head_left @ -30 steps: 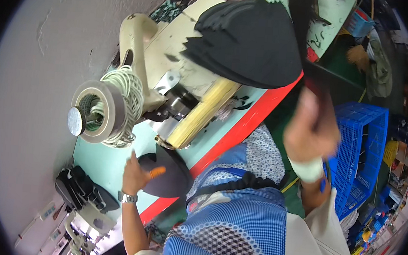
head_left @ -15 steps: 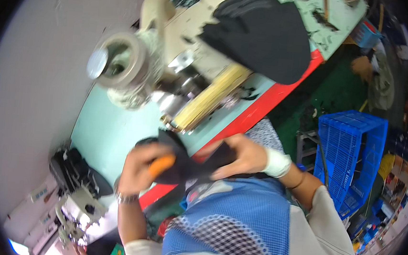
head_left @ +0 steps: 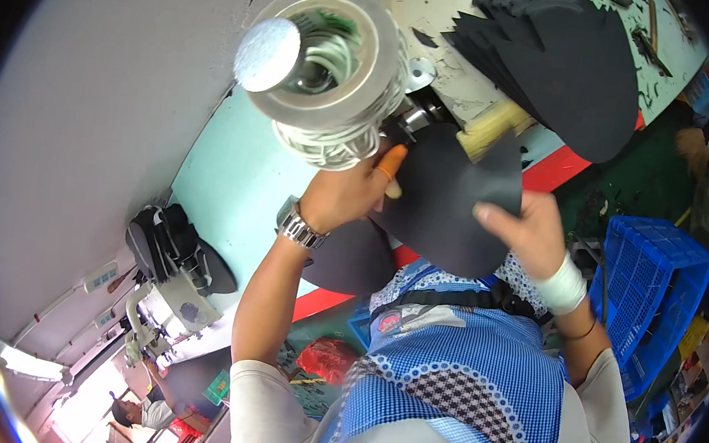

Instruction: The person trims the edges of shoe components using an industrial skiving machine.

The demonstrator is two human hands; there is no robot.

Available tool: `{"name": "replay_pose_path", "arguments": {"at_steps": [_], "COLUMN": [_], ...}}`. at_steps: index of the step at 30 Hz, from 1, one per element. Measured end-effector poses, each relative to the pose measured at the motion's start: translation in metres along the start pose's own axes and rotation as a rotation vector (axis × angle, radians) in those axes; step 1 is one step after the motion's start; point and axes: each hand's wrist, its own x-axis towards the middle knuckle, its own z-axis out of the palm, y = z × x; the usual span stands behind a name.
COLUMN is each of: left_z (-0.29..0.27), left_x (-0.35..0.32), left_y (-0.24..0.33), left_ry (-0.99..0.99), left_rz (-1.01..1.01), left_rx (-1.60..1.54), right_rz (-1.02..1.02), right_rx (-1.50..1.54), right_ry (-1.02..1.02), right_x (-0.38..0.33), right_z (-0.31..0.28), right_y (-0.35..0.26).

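Both bare hands hold the same curved black panel (head_left: 451,208), slightly blurred, between them above the table's front edge. The right hand (head_left: 529,231) has it in a narrow grip, thumb on the upper face, the other fingers mostly hidden beneath. The left hand (head_left: 344,194) has closed in on the panel's left edge, with 2 fingertips showing there, 1 under an orange finger cover (head_left: 391,162); how firmly it presses I cannot tell. A metal watch (head_left: 301,227) circles the left wrist, a white wrap (head_left: 562,284) the right.

The panel's upper edge lies just beside the metal parts (head_left: 421,114) of a cream bench machine and a yellow ribbed strip (head_left: 491,128). Left of these, a coil of white cable (head_left: 327,148) hangs around a round grey-cream housing (head_left: 381,36). Below the left forearm's watch side, a second black panel (head_left: 351,259) overlaps the red edging (head_left: 323,304) of the mint-green table (head_left: 239,158). At upper right, a fanned stack of black panels (head_left: 570,76) rests on the machine's bed. Farther right stands a blue plastic crate (head_left: 617,267).
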Motion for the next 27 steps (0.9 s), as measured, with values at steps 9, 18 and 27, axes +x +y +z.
{"name": "replay_pose_path", "arguments": {"at_steps": [9,18,27], "left_z": [0.009,-0.013,0.012], "left_x": [-0.081,-0.125,-0.073], "left_y": [-0.2,-0.132,-0.02], "left_ry": [0.367,0.299,0.16], "left_rz": [0.082,0.008,0.373], "left_rx": [0.723,0.663,-0.241], "right_rz": [-0.966,-1.058,0.02], "right_rx": [-1.002,-1.126,-0.031], "right_ry": [0.626,0.416,-0.414], "right_x": [-0.012,0.061,-0.021], "right_z": [-0.048,-0.054,0.0], "right_y": [-0.083,-0.046,0.004]}}
